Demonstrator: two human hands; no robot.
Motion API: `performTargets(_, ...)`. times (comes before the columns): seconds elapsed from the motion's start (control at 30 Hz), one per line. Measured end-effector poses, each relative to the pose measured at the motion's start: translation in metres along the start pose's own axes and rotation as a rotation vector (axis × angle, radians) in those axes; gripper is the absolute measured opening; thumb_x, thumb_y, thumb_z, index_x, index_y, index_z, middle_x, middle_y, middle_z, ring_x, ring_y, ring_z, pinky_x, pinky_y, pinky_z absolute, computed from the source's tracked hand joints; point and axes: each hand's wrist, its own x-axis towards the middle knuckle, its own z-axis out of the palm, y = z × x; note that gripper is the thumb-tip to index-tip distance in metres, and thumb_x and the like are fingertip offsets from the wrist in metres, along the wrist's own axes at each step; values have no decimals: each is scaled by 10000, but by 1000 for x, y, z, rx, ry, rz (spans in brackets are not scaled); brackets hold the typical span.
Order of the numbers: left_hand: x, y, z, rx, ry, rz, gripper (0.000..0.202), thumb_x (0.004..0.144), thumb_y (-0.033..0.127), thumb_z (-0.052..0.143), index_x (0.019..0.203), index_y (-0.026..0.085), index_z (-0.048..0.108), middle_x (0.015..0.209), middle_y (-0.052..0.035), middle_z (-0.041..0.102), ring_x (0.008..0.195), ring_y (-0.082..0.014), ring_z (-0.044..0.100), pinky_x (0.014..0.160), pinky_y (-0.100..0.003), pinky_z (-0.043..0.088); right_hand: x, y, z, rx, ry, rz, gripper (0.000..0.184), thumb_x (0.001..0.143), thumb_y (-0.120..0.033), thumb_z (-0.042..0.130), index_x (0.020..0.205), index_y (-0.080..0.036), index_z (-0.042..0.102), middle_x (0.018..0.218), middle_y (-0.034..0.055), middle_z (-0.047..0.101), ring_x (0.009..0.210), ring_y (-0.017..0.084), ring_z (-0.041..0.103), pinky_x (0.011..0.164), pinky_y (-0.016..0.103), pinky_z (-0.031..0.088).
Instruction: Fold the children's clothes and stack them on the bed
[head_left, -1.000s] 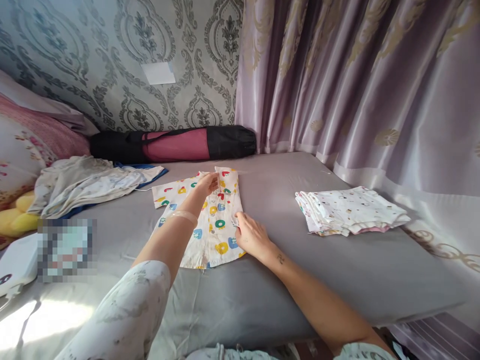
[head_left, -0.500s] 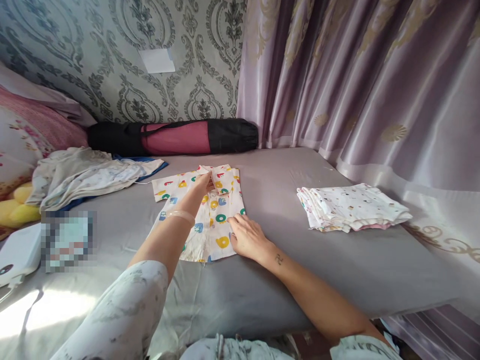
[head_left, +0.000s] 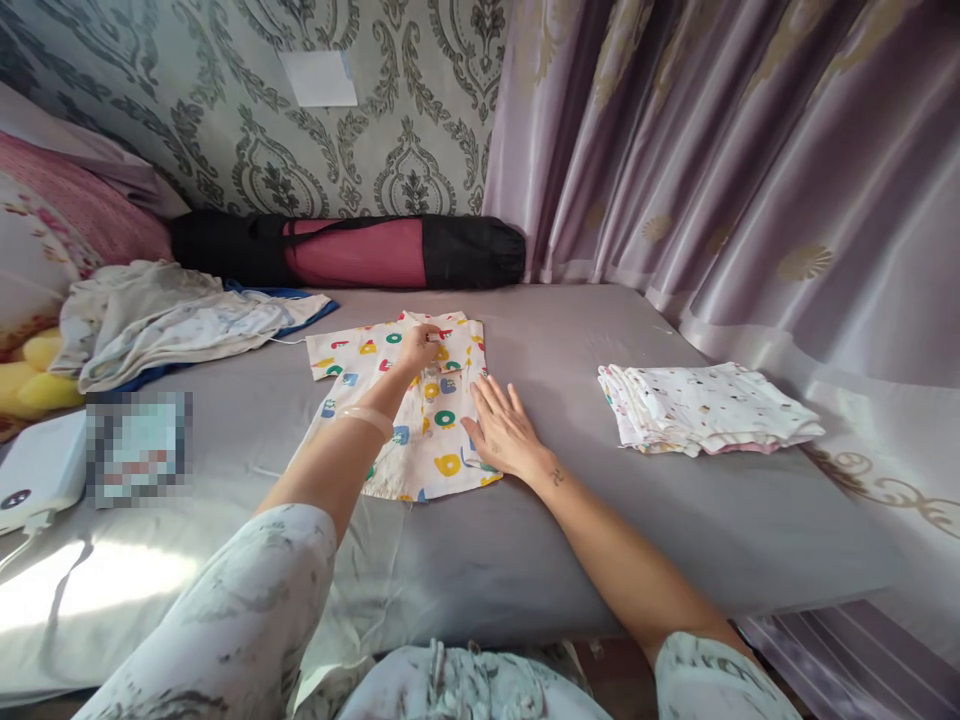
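A small white shirt printed with colourful letters lies on the grey bed sheet, its left sleeve spread out and its right side folded inward. My left hand, with a pale bangle at the wrist, is closed on the shirt fabric just below the collar; its fingertips are partly hidden. Flat along the shirt's right edge rests my right hand, fingers stretched and spread, partly on the cloth.
Folded printed clothes form a stack at right. Crumpled clothes lie at left, near a white device with a cable and a blurred item. A black and red rolled bag lies along the wall beside purple curtains.
My right hand has moved up along the shirt's right edge and its fingers have spread flat. My left hand stays near the collar. The view has tilted slightly.
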Motion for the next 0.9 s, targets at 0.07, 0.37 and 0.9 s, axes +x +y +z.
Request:
performTargets(0.07, -1, -1, 0, 213, -9, 47, 393, 724, 193, 567, 1106, 162, 655, 976, -88, 650, 1004, -270, 591, 927, -415, 470, 0, 0, 5, 5, -68, -1, 660, 1015, -467, 252, 1532, -57, 265, 1620, 143, 160, 1502, 258, 106, 1214, 468, 60)
performTargets(0.37, -11, -1, -1, 589, -111, 30, 475, 798, 283, 555, 1263, 189, 570, 1304, -145, 572, 1252, -348, 455, 1029, -456, 363, 0, 1, 10, 17, -176, 34, 694, 1002, -531, 215, 1548, -104, 241, 1621, 138, 161, 1501, 269, 110, 1192, 529, 82)
performTargets(0.9, -34, -3, 4, 627, -136, 85, 707, 862, 413, 448, 1498, 143, 296, 1553, -159, 339, 1396, -352, 308, 1122, -491, 267, 124, 19, 21, 39, -151, 130, 626, 1016, -397, 138, 1502, -59, 341, 1597, 126, 269, 1486, 212, 184, 1210, 405, 98)
